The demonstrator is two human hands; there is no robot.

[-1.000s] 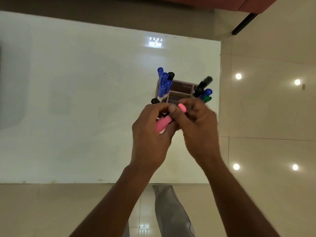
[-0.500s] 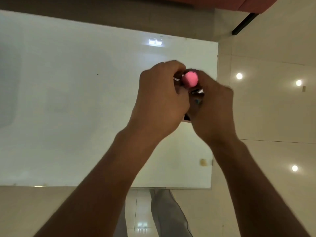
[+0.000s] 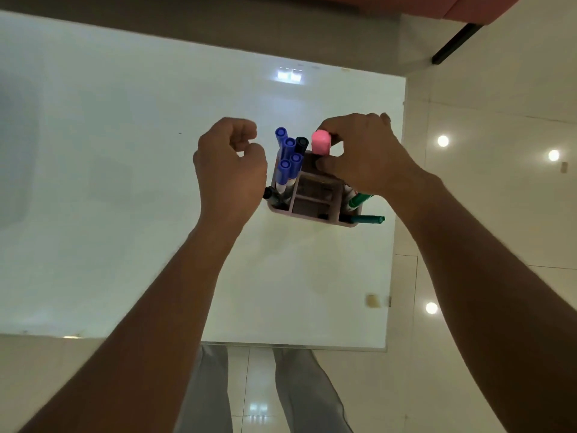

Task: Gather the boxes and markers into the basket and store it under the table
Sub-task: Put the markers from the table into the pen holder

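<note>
The right hand pinches the pink marker near its top, fingers curled round it. The marker stands upright in a far compartment of the basket. I'd say it wants pushing straight down until it seats, then releasing without knocking its neighbours. The left hand hangs just left of the basket, loosely curled round nothing; it could steady the basket's wall. Standing in there I count four blue markers, two black, two green leaning out to the right, and one pink. The middle compartments hold something dark, boxes perhaps, too dim to count. The basket sits on the white table near its right edge, not yet stowed underneath
</note>
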